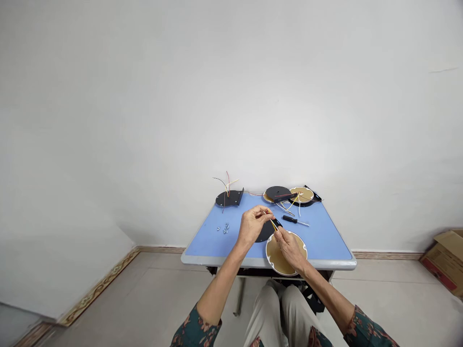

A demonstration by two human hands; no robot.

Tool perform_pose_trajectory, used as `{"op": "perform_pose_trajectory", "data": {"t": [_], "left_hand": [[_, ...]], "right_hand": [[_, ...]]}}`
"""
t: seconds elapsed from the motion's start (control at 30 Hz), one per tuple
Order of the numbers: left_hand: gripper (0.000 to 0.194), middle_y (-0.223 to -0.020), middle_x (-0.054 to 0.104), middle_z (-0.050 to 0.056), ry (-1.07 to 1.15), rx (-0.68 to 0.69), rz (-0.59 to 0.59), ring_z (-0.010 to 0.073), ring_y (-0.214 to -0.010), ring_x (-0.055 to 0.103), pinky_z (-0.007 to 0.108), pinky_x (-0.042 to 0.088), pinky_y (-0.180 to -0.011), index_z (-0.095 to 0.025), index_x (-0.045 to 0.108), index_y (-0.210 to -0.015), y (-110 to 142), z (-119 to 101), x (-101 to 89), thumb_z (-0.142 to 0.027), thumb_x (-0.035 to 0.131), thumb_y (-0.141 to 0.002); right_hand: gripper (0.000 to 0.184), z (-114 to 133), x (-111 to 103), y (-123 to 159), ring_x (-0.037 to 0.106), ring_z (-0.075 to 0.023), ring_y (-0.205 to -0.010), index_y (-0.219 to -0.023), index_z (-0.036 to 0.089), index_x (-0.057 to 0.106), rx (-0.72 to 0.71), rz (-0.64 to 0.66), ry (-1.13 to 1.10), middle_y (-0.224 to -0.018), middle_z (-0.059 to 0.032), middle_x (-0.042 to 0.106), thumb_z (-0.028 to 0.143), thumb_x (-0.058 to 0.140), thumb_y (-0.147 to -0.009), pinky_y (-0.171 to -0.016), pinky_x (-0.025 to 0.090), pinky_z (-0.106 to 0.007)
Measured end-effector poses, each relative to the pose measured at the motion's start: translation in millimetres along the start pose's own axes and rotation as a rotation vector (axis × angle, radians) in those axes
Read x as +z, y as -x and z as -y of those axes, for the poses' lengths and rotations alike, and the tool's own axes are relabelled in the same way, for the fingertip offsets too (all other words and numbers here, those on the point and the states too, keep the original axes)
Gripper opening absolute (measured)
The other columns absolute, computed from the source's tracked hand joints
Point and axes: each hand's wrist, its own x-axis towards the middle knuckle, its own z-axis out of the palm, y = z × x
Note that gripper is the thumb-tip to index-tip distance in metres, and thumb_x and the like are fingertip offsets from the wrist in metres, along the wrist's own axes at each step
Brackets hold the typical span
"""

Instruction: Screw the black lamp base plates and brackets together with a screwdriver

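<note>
My left hand [252,223] pinches the upper ends of several thin coloured wires [274,225] over the middle of the table. Lower on the same wires, my right hand [288,245] is closed around them. Beneath the right hand is a round tan disc [278,258] with a white rim, its near edge reaching past the table's front edge. Behind it a black round plate [264,233] lies on the table, partly hidden by both hands. Whether the wires join the tan disc cannot be seen.
On the blue table [210,243], small silver screws [225,228] lie to the left and a screwdriver [295,220] to the right. A black plate with wires [226,198] sits at the back left. Stacked discs [278,193] and another tan disc [303,194] occupy the back right.
</note>
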Motion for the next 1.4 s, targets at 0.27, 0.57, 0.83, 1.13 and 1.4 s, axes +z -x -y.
{"op": "perform_pose_trajectory", "data": {"t": [0.27,0.57,0.83,1.13,1.4], "left_hand": [[0.015,-0.075,0.075,0.004,-0.015,0.008,-0.033,0.0174,-0.069,0.07,0.026,0.053,-0.064,-0.017,0.067,-0.074,-4,-6,-7.4,-0.031,0.073,-0.072],[0.009,-0.067,0.07,-0.001,-0.071,0.071,-0.179,0.013,-0.061,0.064,0.024,0.051,-0.064,-0.018,0.065,-0.073,-16,6,19.0,-0.026,0.07,-0.074],[0.016,-0.071,0.068,0.0,-0.006,0.042,-0.154,0.0136,-0.068,0.064,0.026,0.053,-0.072,-0.017,0.067,-0.075,-17,15,15.7,-0.031,0.073,-0.072],[0.022,-0.078,0.068,0.001,0.019,0.05,0.032,0.0129,-0.068,0.063,0.025,0.052,-0.066,-0.016,0.071,-0.091,-17,0,3.1,-0.032,0.071,-0.075],[0.023,-0.079,0.07,0.001,0.107,0.041,0.11,0.0166,-0.079,0.069,0.031,0.057,-0.082,-0.016,0.068,-0.086,-13,10,-4.4,-0.029,0.078,-0.069]], "right_hand": [[0.046,0,-19,-7,0.038,-0.0141,-0.057,-0.07,0.025,0.036,0.011,0.003,0.085,-0.06,0.0053,0.04,0.063,0.037,-0.096,-0.055,0.032,-0.026],[0.019,32,-34,-47,0.05,-0.0146,-0.062,-0.087,0.022,0.053,-0.204,-0.006,0.028,-0.069,0.0025,0.055,0.038,0.047,-0.094,-0.064,0.04,-0.028],[0.032,37,-27,-50,0.044,-0.0141,-0.055,-0.076,0.022,0.061,-0.285,-0.122,0.18,-0.061,0.0008,0.055,0.037,0.043,-0.097,-0.058,0.035,-0.028],[0.035,48,-34,-46,0.041,-0.0139,-0.055,-0.085,0.022,0.067,-0.264,-0.085,0.166,-0.062,0.0015,0.052,0.045,0.044,-0.099,-0.058,0.034,-0.028],[0.038,47,-39,-46,0.04,-0.0136,-0.06,-0.078,0.022,0.06,-0.221,-0.016,0.014,-0.064,0.0027,0.045,0.051,0.047,-0.098,-0.058,0.034,-0.027]]}}
